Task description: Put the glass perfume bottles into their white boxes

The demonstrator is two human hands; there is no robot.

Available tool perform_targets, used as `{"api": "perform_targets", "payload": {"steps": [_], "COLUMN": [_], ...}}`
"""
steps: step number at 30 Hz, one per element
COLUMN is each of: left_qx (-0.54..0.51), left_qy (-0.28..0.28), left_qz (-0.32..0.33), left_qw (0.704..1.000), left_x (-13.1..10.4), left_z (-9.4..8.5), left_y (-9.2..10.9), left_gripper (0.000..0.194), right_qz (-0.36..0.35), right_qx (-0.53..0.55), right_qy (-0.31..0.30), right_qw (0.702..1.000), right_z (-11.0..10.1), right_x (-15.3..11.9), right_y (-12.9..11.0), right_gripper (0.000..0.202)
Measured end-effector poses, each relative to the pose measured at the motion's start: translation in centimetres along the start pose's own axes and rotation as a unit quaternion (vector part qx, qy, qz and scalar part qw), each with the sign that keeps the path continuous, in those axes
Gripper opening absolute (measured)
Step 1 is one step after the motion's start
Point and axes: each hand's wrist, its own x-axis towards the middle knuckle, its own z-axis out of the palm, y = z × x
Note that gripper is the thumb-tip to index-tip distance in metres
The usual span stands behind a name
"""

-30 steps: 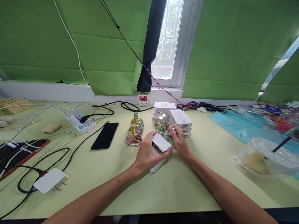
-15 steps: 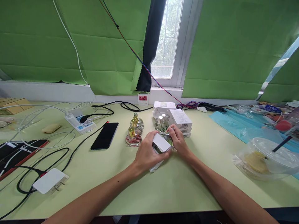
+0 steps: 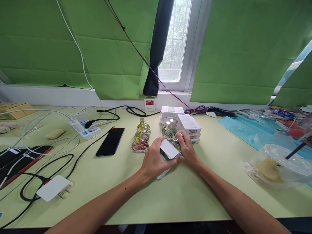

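Observation:
My left hand [image 3: 154, 159] is wrapped around a small white carton [image 3: 170, 148], tilted just above the table, with the thumb along its near side. Right beside it, my right hand [image 3: 187, 146] grips a clear glass perfume bottle [image 3: 175, 143] at its upper end, against the carton's far side. My fingers and the carton hide part of that bottle. Silver-capped perfume bottles [image 3: 168, 131] stand just beyond my hands. To the left, several gold-capped bottles stand in a row, the nearest a perfume bottle with reddish contents [image 3: 139, 147].
Stacked white boxes [image 3: 188, 123] stand behind my right hand. A black phone [image 3: 110, 142], a power strip [image 3: 85, 128] and a white charger [image 3: 55, 188] with cables lie left. At right are a lidded plastic cup [image 3: 285, 156] and a blue plastic sheet [image 3: 240, 128].
The whole view has shifted slightly. Both hands keep their grip on the carton and the perfume bottle, with hardly any movement between them.

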Motion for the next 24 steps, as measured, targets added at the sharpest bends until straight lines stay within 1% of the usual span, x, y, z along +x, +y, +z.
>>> {"api": "perform_targets", "payload": {"steps": [15, 24], "left_qx": [-0.004, -0.004], "left_qy": [0.001, -0.002], "left_qz": [-0.002, 0.002], "left_qw": [1.000, 1.000], "left_x": [-0.02, -0.03], "left_z": [0.14, 0.01], "left_y": [-0.04, 0.06], "left_gripper": [0.065, 0.065], "right_qz": [-0.005, 0.002], "right_qx": [-0.004, 0.006], "right_qy": [0.009, -0.006], "right_qw": [1.000, 1.000], "right_z": [0.18, 0.10], "right_x": [-0.14, 0.04], "right_y": [-0.25, -0.09], "right_gripper": [0.036, 0.036]}}
